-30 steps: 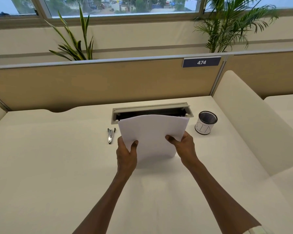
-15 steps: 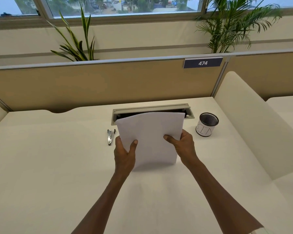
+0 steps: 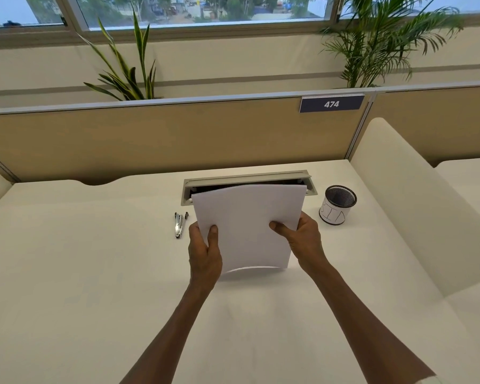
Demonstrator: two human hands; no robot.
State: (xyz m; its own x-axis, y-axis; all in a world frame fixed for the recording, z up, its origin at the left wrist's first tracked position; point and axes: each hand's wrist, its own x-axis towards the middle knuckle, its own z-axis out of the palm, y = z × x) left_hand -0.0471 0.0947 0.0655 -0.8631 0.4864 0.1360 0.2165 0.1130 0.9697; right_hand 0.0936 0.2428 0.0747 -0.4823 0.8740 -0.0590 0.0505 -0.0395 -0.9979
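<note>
Paper stack (image 3: 247, 223) is getting squared up mid-frame, I'm guessing, left hand (image 3: 205, 252) and right hand (image 3: 305, 239) both pinching its sides; next it's needing a level tap on the bench (image 3: 94, 273).

White paper stack (image 3: 247, 225) — upright, bowed

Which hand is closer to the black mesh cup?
Right. The right hand grips the right edge of the paper, just beside the black mesh cup. The left hand grips the left edge, across the sheets, by the stapler.
</note>
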